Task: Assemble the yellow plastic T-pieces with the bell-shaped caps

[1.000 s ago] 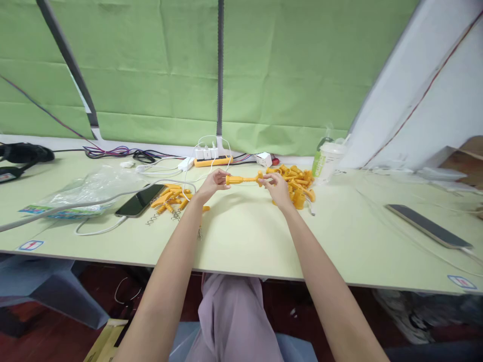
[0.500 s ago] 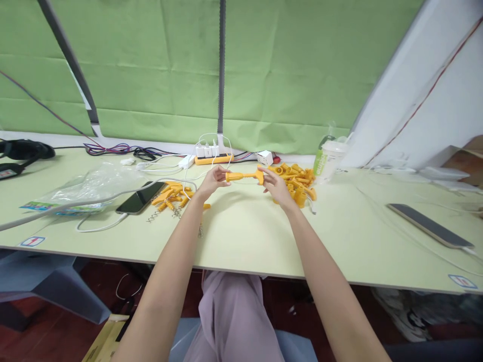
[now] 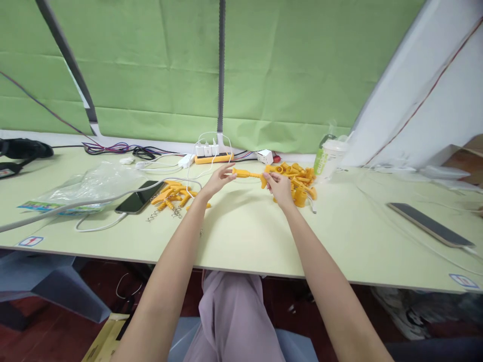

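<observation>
Yellow part (image 3: 247, 174) is up off the surface (image 3: 249, 234), long axis left-right; grip of right hand (image 3: 279, 188) pinches its wide right end; left hand (image 3: 217, 182) at opposite tip, can't tell if pinching.

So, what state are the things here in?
Yellow piece: held up, roughly level
Right hand: closed on piece's end
Left hand: at other end, contact unclear
Yellow parts: two loose heaps
Left phone: dark screen, cable plugged in
Right phone: dark screen, cable plugged in
Power strip: plugs inserted
Cup: upright, lidded
Plastic bag: crumpled
</observation>
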The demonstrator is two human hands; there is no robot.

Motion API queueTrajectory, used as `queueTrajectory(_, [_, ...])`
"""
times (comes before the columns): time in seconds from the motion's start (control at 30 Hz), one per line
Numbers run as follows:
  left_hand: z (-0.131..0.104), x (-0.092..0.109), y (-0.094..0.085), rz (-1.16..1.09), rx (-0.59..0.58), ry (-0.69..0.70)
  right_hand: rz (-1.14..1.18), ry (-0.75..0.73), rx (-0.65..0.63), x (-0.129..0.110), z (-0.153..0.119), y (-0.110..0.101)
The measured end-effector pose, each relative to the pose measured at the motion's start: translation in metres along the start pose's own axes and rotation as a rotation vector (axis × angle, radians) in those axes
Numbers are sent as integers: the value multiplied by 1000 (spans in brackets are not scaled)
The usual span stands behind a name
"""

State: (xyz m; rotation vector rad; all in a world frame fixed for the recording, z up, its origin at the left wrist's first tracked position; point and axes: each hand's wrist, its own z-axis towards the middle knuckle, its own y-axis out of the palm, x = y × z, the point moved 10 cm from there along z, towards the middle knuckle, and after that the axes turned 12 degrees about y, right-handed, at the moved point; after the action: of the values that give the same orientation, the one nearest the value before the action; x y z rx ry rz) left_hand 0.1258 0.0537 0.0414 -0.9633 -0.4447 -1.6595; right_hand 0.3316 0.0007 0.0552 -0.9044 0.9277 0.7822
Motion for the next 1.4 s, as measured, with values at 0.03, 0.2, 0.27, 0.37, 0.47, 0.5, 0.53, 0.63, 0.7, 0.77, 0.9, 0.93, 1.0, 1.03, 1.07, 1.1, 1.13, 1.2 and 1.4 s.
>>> queueTrajectory(0.03, [-1,-1,0,-2,-9,-16,3,2,-3,1,0,0])
queueTrajectory(0.2, [1,1,-1,-27,1,12,-5,35,-2,7,2,1])
queueTrajectory(0.27, [2,3,-3,-20,20,38,2,48,-6,9,2,1])
queueTrajectory(0.37, [3,4,-5,5,32,54,16,57,-16,9,2,3])
queueTrajectory(0.47, [3,3,-6,19,37,52,24,58,-23,9,2,4])
queueTrajectory(0.5, [3,3,-7,20,38,51,29,59,-24,10,3,4])
queueTrajectory(0.53, [3,3,-7,20,37,50,35,62,-24,10,3,4])
queueTrajectory(0.63, [4,3,-6,16,35,55,49,69,-26,12,4,4])
queueTrajectory(0.7, [4,3,-6,12,33,63,52,74,-28,12,5,4])
queueTrajectory(0.77, [4,3,-6,10,32,69,54,79,-30,12,5,4])
queueTrajectory(0.9, [3,4,-5,20,31,56,55,81,-30,12,4,4])
queueTrajectory(0.93, [3,4,-5,23,31,51,55,80,-31,12,4,4])
queueTrajectory(1.0, [3,5,-5,28,32,47,54,76,-35,12,5,5])
queueTrajectory(1.03, [3,5,-5,30,33,48,52,75,-36,12,5,5])
queueTrajectory(1.07, [3,5,-5,31,32,48,49,75,-35,12,5,5])
queueTrajectory(1.1, [3,5,-5,30,30,50,46,73,-35,12,5,5])
queueTrajectory(1.13, [3,5,-5,30,30,52,44,74,-34,12,5,5])
queueTrajectory(1.2, [3,4,-5,30,29,55,38,77,-32,12,4,5])
queueTrajectory(1.4, [3,4,-5,28,30,46,21,72,-31,11,4,5])
